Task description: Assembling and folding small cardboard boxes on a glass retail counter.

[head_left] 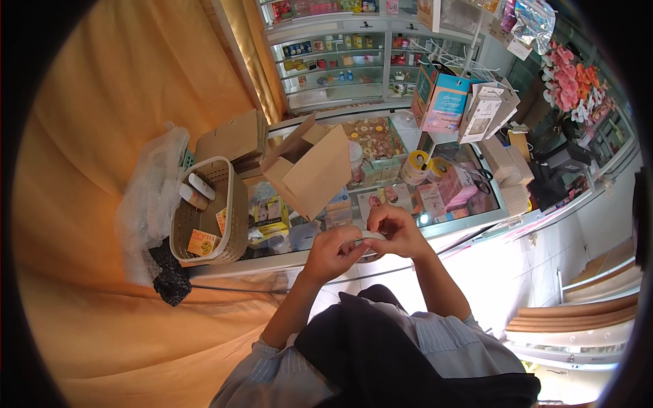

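Observation:
Above the front edge of the glass counter (272, 262), my left hand (331, 253) and my right hand (400, 233) meet. Between their fingertips is a small white rounded thing (371, 236), pinched from both sides. It looks like a narrow roll or strip, but the fingers cover much of it and its kind is not clear. Just beyond my hands, an open brown cardboard box (316, 173) sits tilted on the counter with its flaps up. A flat printed card with pictures of faces (386, 198) lies close to my right hand.
On the left stands a beige basket (238, 224) holding white bottles and small orange boxes, beside bubble wrap (153, 197). Yellow-rimmed tape rolls (416, 166), pink boxes (457, 185) and black-handled scissors (483, 175) lie right. A rack of hanging packages (445, 102) rises behind.

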`<state>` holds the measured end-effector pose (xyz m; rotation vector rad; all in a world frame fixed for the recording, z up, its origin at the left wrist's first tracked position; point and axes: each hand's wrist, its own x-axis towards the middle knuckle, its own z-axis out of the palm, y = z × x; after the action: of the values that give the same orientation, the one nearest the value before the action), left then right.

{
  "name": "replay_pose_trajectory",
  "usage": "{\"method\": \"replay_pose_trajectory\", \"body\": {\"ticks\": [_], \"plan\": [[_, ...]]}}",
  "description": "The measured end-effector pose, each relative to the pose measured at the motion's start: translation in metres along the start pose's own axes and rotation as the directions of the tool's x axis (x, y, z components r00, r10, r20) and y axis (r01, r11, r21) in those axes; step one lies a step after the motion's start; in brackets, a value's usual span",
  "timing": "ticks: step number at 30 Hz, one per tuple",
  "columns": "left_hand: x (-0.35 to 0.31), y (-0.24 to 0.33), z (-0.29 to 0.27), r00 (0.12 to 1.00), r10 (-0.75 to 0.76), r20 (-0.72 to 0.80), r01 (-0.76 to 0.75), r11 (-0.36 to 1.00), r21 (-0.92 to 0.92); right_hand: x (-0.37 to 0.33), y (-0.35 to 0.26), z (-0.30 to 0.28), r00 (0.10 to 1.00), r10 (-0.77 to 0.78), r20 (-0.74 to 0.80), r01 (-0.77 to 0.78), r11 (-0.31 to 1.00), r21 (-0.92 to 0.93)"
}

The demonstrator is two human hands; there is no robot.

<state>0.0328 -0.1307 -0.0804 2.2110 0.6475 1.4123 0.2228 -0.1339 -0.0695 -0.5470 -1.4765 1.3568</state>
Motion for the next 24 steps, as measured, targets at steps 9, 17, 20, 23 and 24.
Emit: {"method": "replay_pose_trajectory", "body": {"ticks": [9,17,20,23,24], "plan": [[0.0029,0.0047,-0.0021,0.992,-0.121,0.015,0.122,0.991,-0.048,-0.0011,0.0023,0.0,1.0,0.009,-0.024,-0.01,0.999,-0.046],[-0.0026,-0.002,0.0009,0.997,-0.076,-0.032,0.074,0.996,-0.058,-0.0008,0.0029,0.0007,0.999,-0.031,-0.024,0.03,0.998,-0.052],[-0.0026,-0.004,-0.0006,0.999,0.037,-0.035,-0.037,0.999,0.011,-0.0014,0.0043,-0.0011,0.999,-0.04,-0.028,0.039,0.998,-0.055],[-0.0046,-0.0015,0.0024,0.998,0.034,-0.055,-0.032,0.999,0.021,-0.0008,0.0041,-0.0014,0.999,-0.048,-0.022,0.046,0.997,-0.069],[-0.0037,0.0006,0.0038,0.996,-0.021,-0.091,0.019,1.0,-0.02,-0.0009,0.0036,-0.0017,0.998,-0.048,-0.027,0.046,0.997,-0.064]]}}
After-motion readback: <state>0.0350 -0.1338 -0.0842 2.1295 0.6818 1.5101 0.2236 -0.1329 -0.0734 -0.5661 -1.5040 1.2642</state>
